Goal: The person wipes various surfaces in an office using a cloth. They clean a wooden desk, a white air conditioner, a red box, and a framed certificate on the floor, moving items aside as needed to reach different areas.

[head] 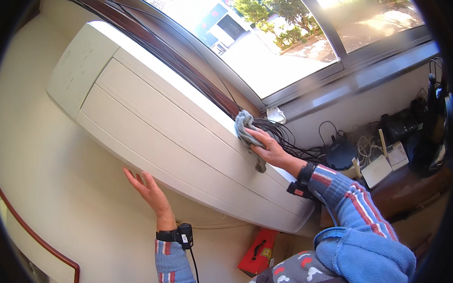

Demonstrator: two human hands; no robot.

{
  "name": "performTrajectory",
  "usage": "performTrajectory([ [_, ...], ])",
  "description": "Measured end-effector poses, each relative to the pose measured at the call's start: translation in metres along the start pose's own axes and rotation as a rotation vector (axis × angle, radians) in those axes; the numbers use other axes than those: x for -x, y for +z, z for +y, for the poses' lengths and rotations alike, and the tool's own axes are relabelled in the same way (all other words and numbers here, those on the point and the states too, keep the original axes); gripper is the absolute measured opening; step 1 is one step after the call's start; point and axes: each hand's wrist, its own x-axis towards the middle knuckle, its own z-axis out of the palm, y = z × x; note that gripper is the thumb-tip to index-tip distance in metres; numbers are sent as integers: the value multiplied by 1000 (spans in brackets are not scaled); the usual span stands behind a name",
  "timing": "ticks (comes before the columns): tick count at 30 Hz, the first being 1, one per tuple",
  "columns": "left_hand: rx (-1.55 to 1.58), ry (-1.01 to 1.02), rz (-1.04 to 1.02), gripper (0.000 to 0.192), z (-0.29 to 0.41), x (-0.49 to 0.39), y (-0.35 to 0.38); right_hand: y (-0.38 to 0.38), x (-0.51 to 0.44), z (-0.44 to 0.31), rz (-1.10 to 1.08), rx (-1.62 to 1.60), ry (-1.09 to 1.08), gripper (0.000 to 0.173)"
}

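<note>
A tall white floor-standing air conditioner (166,132) runs diagonally across the view, its front panel marked with long grooves. My right hand (269,149) presses a crumpled grey cloth (246,127) against the unit's side edge near the window, and one end of the cloth hangs over the front panel. On the opposite edge, my left hand (149,191) has its fingers spread and holds nothing. Its fingertips are at the casing's rim; whether they touch it I cannot tell. Both wrists wear black straps with small devices.
Black cables (282,134) run behind the unit along the window frame. A black router (339,152) and a white router (377,170) sit on a dark brown surface at right. A red box (257,251) with a black handle stands below. The window sill (333,94) holds white paper (276,114).
</note>
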Motion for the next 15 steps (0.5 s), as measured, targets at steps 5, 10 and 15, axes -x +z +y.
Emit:
performTrajectory([
  [5, -114, 129, 66, 74, -5, -2, 25, 1, -18, 0, -12, -83, -42, 61],
  [10, -191, 192, 131, 72, -13, -1, 39, 5, -150, -56, -58, -110, -369, 65],
  [15, -313, 216, 157, 69, -14, -3, 38, 27, -299, -136, -68, -135, -667, 59],
])
